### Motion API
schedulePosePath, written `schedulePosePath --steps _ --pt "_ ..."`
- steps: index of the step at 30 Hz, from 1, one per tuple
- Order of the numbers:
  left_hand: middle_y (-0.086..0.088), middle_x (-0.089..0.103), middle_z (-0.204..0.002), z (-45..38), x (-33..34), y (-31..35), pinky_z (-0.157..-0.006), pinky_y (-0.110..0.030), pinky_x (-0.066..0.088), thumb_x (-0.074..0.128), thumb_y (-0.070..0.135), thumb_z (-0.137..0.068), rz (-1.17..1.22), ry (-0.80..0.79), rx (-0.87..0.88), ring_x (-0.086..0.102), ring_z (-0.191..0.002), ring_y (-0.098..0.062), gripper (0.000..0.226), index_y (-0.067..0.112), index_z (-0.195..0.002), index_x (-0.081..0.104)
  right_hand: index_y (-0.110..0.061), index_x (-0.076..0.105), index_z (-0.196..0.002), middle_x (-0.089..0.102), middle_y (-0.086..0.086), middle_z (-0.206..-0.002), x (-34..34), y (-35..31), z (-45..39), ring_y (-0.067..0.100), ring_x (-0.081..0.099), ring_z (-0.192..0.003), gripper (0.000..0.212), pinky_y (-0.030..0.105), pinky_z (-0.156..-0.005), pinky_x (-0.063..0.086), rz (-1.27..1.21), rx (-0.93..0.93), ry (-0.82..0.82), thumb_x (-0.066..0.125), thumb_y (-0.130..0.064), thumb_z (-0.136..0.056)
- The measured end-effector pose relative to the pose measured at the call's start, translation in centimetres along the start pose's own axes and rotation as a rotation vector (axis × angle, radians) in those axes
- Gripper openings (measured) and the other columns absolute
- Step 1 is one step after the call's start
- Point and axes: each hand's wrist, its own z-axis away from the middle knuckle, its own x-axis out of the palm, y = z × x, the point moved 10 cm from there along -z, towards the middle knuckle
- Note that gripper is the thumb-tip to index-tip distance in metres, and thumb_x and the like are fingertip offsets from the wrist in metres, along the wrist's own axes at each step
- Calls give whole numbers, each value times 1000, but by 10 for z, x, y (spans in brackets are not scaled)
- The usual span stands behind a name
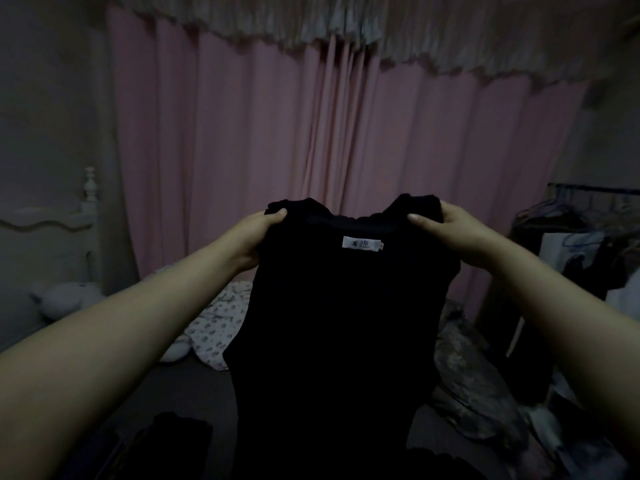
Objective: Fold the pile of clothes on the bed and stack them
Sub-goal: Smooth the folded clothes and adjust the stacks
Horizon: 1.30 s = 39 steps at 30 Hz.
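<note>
Pink curtain (242, 133) behind | black garment (339, 323) hangs below both hands' grip

Held-up black garment (339, 323) blocks the middle; floral bedding (221, 317) lies behind.

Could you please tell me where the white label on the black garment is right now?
In the head view the white label sits centre frame, just below the black garment's neckline, between the left hand and right hand.

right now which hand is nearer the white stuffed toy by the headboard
Left. The left hand grips the black garment on the side of the white stuffed toy; the right hand grips the garment's far shoulder.
</note>
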Motion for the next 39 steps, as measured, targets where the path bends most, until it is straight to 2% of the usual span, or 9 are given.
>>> schedulePosePath --steps 3,8,11,16,20,26,31,37,39 --pt "-9 64 -112 0 1 18 -79 -27 50 46 23 -98 -106 -31 47 63 -96 -18 34 6 -126 52 -13 62 -109 69 3 -104 5 -3 3 9 68 -85 24 17 -70 55 -40 34 -114 65 -12 -85" --pt "-2 63 -115 14 12 75 -83 -20 49 46 29 -98 -504 -13 351 61 -102 -12 30 14 -123 53 -10 64 -101 73 1 -92 7 -15 9 12 70 -83 30 17 -64 54 60 104 -297 71 0 -74" --pt "11 59 -100 27 32 82 -71 -10 46 62 39 -87 -899 -111 451 57 -88 4 34 23 -113 49 -13 65 -101 71 -2 -92 0 -22 5 7 69 -79 26 12 -62 52 173 70 -255 71 -2 -78" --pt "5 48 -105 22 32 57 -80 -29 42 87 38 -57 -1520 -189 415 42 -100 -11 75 18 -115 45 -7 62 -110 66 8 -104 -6 -7 -3 19 63 -93 28 17 -71 53 270 52 -111 66 -1 -83" --pt "-3 65 -103 13 19 56 -75 -22 44 75 14 -76 -1309 -99 443 60 -102 -18 41 6 -113 60 -9 59 -115 62 6 -103 1 6 -3 19 60 -94 28 28 -79 46 199 40 31 63 -5 -87" --pt "-4 61 -95 -1 -25 61 -54 -11 41 58 15 -92 -940 269 402 56 -85 -14 23 7 -112 64 -16 49 -132 53 -5 -113 8 -16 -4 12 53 -104 36 26 -86 43 191 -115 232 50 -18 -96" --pt "-1 62 -96 2 -44 62 -72 -25 43 44 12 -95 -797 510 409 59 -88 -19 28 14 -115 63 -15 49 -132 51 -10 -113 9 -54 -5 4 50 -104 37 17 -85 39 275 -267 237 53 -15 -95" --pt "1 51 -72 -7 -34 49 -42 -12 34 36 11 -97 -524 342 292 46 -60 -11 20 13 -95 56 -14 52 -129 56 -5 -117 -4 -55 -9 11 54 -107 38 24 -92 43 293 -259 236 58 -17 -92" --pt "2 50 -68 -7 -30 44 -42 -16 34 36 10 -96 -414 292 226 45 -56 -9 22 16 -89 56 -14 53 -129 57 -5 -115 -9 -51 -8 12 56 -106 37 25 -91 44 278 -241 244 58 -17 -92"
